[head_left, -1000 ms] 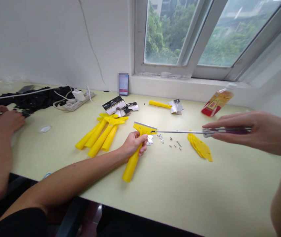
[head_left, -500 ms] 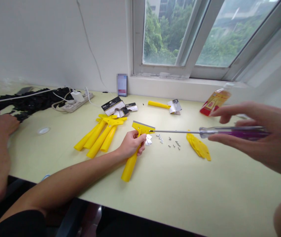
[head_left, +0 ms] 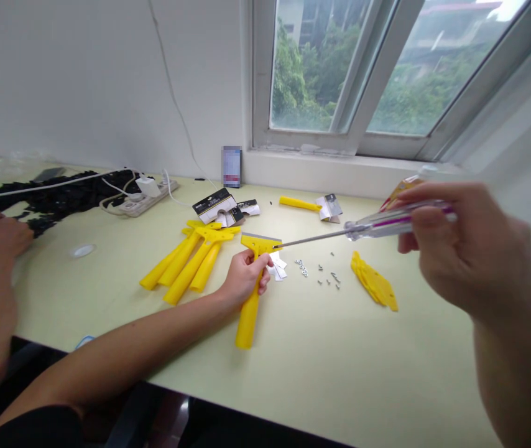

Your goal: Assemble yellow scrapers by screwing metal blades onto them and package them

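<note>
My left hand (head_left: 248, 274) is closed around the handle of a yellow scraper (head_left: 247, 320), just below its wide head with a grey blade along the top. In my right hand (head_left: 466, 249) is a screwdriver (head_left: 377, 225) with a clear and purple handle, gripped between thumb and fingers. Its long shaft slants down to the left, and the tip meets the right side of the scraper's head. Small screws (head_left: 334, 277), several nuts (head_left: 301, 267) and white paper pieces (head_left: 278, 266) lie to the right of the scraper. Thin yellow plates (head_left: 372, 283) are stacked farther right.
Several yellow scraper handles (head_left: 186, 258) lie left of my left hand, near black cardboard sleeves (head_left: 214, 205). Another yellow scraper (head_left: 299, 203), a propped phone (head_left: 232, 167), a bottle (head_left: 400, 186) and a power strip (head_left: 153, 198) stand farther back. Another person's hand (head_left: 2, 239) is at far left.
My right hand has turned and its fingers have closed more firmly round the screwdriver, whose handle has risen and shifted left. The scraper has tilted more upright and moved slightly left.
</note>
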A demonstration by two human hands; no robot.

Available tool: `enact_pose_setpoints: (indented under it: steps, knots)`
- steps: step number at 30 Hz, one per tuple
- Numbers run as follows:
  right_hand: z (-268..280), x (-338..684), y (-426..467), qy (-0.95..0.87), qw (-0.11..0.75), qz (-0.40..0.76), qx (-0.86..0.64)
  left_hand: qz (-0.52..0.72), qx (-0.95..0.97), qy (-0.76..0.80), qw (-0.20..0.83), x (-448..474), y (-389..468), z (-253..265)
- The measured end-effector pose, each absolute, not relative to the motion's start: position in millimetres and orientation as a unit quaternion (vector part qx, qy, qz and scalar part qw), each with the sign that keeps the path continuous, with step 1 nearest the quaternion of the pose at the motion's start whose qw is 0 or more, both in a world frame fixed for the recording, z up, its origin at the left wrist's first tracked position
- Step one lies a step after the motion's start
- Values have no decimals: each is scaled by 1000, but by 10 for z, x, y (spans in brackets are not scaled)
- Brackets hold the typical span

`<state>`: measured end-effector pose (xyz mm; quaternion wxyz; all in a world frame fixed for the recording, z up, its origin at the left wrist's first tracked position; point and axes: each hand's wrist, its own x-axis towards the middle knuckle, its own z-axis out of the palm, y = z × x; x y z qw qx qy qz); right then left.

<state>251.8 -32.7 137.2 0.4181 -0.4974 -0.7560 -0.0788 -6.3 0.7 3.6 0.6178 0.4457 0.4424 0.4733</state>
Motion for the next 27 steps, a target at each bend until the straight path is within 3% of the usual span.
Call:
enact_pose_setpoints:
  steps: [3, 9, 14, 18, 22, 25, 27]
  knots:
    - [1424, 2557, -381, -822, 335, -96, -451, 479, 431, 455, 615, -56, -7, 44]
    - [1429, 2583, -420, -751, 338, -228, -519, 517, 432, 433, 599, -72, 5, 65]
    - [1336, 2526, -327, -825, 393, -39, -405, 533, 424, 451, 577, -59, 15, 63]
    - [1327, 2568, -288, -779, 390, -124, -475, 542, 426, 444, 572, -52, 14, 74]
    - [1355, 2640, -263, -825, 370, -40, -424, 541, 433, 442, 569, -62, 18, 77]
    - [1357, 2656, -247, -771, 384, -115, -496, 535, 445, 441, 567, -69, 28, 67]
    - [1354, 2654, -242, -776, 377, -97, -497, 534, 446, 445, 563, -71, 36, 57]
